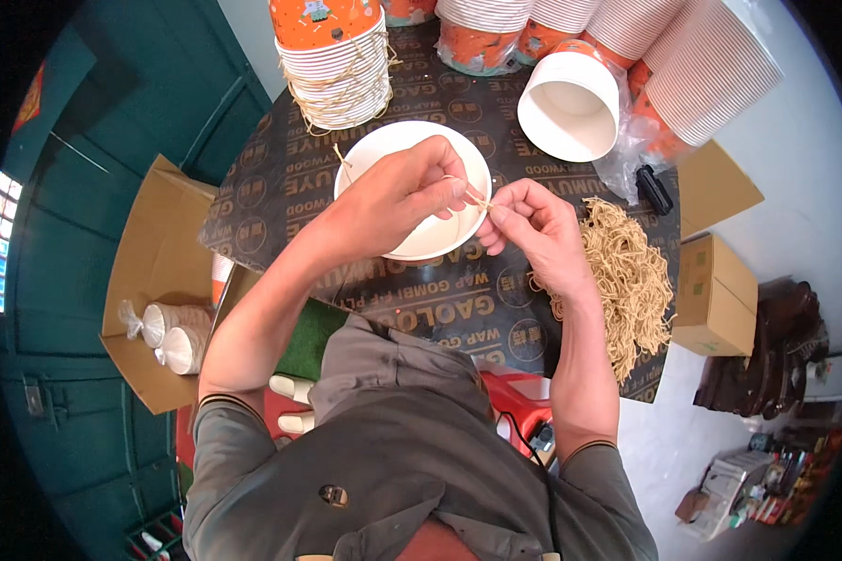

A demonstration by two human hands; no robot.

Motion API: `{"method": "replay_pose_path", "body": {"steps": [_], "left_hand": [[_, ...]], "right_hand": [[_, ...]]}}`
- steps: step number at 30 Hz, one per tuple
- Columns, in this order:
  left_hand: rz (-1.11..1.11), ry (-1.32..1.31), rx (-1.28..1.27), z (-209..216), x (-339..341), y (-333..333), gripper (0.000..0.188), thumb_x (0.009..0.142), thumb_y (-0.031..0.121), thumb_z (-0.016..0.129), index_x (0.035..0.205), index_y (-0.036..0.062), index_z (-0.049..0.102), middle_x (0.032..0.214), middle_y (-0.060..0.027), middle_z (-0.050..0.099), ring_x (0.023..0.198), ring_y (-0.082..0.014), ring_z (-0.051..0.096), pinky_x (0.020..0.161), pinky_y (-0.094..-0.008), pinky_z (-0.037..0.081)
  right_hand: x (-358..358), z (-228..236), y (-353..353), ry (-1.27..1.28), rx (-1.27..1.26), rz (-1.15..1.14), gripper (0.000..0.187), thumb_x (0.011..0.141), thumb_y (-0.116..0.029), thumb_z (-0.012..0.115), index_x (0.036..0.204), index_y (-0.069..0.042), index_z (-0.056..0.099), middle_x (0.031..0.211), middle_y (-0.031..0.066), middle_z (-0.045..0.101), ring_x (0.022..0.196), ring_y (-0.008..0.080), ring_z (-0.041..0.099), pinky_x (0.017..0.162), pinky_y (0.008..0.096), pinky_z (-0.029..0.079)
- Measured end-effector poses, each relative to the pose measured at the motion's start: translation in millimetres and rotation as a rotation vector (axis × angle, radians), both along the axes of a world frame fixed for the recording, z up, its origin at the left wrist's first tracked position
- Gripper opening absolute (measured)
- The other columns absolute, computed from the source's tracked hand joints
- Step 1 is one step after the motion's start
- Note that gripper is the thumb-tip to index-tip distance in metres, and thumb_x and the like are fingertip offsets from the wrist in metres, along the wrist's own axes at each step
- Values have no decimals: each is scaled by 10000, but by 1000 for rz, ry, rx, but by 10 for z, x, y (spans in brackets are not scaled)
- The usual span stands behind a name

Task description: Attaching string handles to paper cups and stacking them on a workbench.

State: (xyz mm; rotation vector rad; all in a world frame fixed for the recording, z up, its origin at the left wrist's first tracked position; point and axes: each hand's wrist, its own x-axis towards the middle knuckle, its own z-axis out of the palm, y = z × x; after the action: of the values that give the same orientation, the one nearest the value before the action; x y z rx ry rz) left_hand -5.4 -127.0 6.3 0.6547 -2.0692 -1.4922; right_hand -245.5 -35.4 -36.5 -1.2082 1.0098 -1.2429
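Observation:
A white paper bucket stands mouth-up on the dark printed table in front of me. A thin tan cord stretches between my fingertips at the bucket's right rim. My left hand reaches across the mouth, its thumb and fingers pinched on the cord. Just outside the rim, my right hand pinches the cord too. At the bucket's left rim a knotted cord end sticks up. Beside my right wrist lies a heap of loose tan cords.
A stack of nested buckets, hung with cords, stands at the back left. More stacks line the back right, near a bucket on its side and a black object. An open carton with wrapped white stacks sits left of the table.

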Motion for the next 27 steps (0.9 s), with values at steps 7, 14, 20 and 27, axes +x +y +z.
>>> {"method": "replay_pose_path", "body": {"steps": [7,14,20,27], "left_hand": [[-16,74,148,-99,-1,-78,238,1174,235,573,1194,0,542,1196,-222,779,1078,-219,766,936,-365,636],[14,53,292,-73,-16,-72,207,1181,212,532,1207,7,532,1205,-234,779,1037,-223,765,922,-373,636],[86,31,111,-83,-44,-112,202,1144,220,621,1148,19,602,1174,-184,786,1022,-219,761,899,-357,611],[537,-138,-1030,121,-209,208,179,956,173,800,989,37,687,888,-136,683,882,-383,654,834,-489,537]], "right_hand": [[-125,14,15,75,94,41,143,1091,-150,730,1094,-8,712,976,81,804,849,119,758,748,265,616],[-183,75,65,149,133,49,108,1059,-118,744,1050,-12,730,936,82,807,824,116,756,735,265,617],[-203,70,75,102,72,41,112,1073,-126,724,1059,-15,719,963,71,800,869,115,754,779,268,611],[-183,55,72,128,48,20,152,1088,-165,719,1064,-15,716,967,59,798,876,102,741,797,272,601]]}}
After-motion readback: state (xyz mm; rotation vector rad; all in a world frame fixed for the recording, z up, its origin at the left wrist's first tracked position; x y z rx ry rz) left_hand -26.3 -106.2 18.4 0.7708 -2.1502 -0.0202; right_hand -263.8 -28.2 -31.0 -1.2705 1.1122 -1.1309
